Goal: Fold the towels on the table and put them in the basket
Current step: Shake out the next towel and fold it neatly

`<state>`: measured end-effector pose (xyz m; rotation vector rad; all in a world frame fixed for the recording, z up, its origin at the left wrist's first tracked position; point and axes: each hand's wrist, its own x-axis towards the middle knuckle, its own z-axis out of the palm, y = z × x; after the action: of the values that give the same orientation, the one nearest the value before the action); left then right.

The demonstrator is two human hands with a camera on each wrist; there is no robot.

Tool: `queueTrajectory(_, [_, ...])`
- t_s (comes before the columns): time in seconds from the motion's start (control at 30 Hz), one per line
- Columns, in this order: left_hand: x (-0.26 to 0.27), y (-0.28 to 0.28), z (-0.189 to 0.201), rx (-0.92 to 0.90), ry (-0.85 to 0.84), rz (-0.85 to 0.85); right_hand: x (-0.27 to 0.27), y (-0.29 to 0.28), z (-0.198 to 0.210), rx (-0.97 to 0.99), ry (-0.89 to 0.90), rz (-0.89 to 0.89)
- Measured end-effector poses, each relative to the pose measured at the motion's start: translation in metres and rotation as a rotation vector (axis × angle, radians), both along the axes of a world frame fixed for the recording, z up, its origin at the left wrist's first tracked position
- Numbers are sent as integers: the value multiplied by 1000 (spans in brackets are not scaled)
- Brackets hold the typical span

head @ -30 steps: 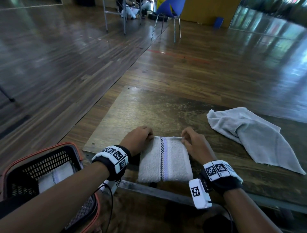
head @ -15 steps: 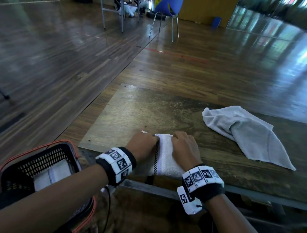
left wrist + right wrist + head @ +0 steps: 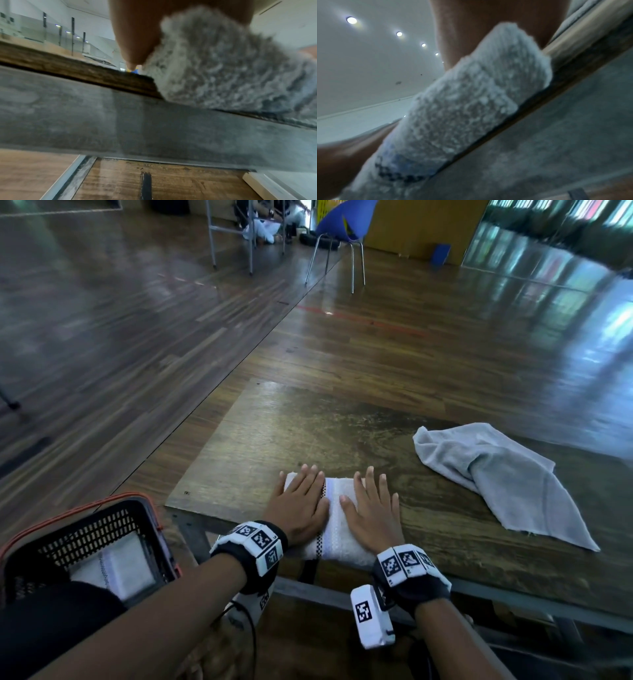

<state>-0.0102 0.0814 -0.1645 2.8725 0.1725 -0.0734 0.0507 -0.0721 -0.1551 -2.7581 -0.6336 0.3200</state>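
Note:
A folded white towel [image 3: 334,522] with a dark checked stripe lies at the near edge of the wooden table [image 3: 308,433]. My left hand [image 3: 301,501] lies flat on its left half, fingers straight. My right hand [image 3: 373,508] presses flat on its right half. The wrist views show the towel's fluffy folded edge [image 3: 223,67] [image 3: 471,101] at the table's edge under each palm. A crumpled grey towel [image 3: 507,477] lies unfolded on the right of the table. The black basket [image 3: 85,542] with an orange rim stands low at the left, a folded white towel [image 3: 116,566] inside it.
The table's metal frame [image 3: 342,594] runs below the near edge. A blue chair [image 3: 342,231] and metal table legs [image 3: 229,234] stand far back on the wooden floor. A person's feet show beside them.
Both hands folded the far edge of the white towel toward me, halving it, then spread flat on top. The view tilted up slightly.

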Motion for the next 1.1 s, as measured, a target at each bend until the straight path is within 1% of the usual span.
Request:
queueTrajectory(0.17, [-1, 28, 11, -47, 130, 125, -1, -20, 7, -36, -55, -35])
queueTrajectory(0.2, [-2, 33, 14, -56, 121, 148, 0, -24, 10, -29, -60, -57])
queueTrajectory(0.3, [-8, 43, 21, 0, -4, 172, 3, -36, 18, -3, -11, -143])
queueTrajectory(0.37, [-12, 46, 26, -38, 13, 158, 7, -38, 22, -3, 66, -152])
queueTrajectory(0.43, [-16, 48, 29, -149, 81, 179, 10, -38, 22, 34, 158, -156])
queueTrajectory(0.5, [-21, 48, 32, -255, 134, 188, 11, -36, 21, 118, 267, -157])
queueTrajectory(0.57, [-22, 45, 35, -348, 141, 193, 10, -33, 21, 187, 330, -176])
queueTrajectory(0.63, [-22, 41, 39, -454, 130, 227, 9, -30, 22, 233, 354, -214])
queueTrajectory(0.67, [-22, 39, 40, -552, 123, 267, 8, -29, 23, 249, 355, -232])
queueTrajectory(0.7, [-22, 38, 42, -699, 120, 319, 7, -29, 23, 273, 351, -243])
queueTrajectory(0.77, [-24, 31, 44, -1048, 125, 434, 3, -31, 24, 368, 351, -278])
queueTrajectory(0.8, [-25, 26, 45, -1166, 106, 491, 0, -33, 26, 436, 374, -305])
queueTrajectory(0.83, [-29, 21, 45, -1226, 77, 543, -4, -35, 28, 515, 414, -326])
queueTrajectory(0.9, [-39, 12, 43, -1274, 28, 598, -16, -41, 32, 653, 519, -337])
queueTrajectory(0.97, [-55, 4, 41, -1308, 18, 579, -28, -50, 35, 756, 591, -339])
queueTrajectory(1.1, [-102, -8, 41, -1378, 80, 489, -62, -75, 33, 886, 770, -386])
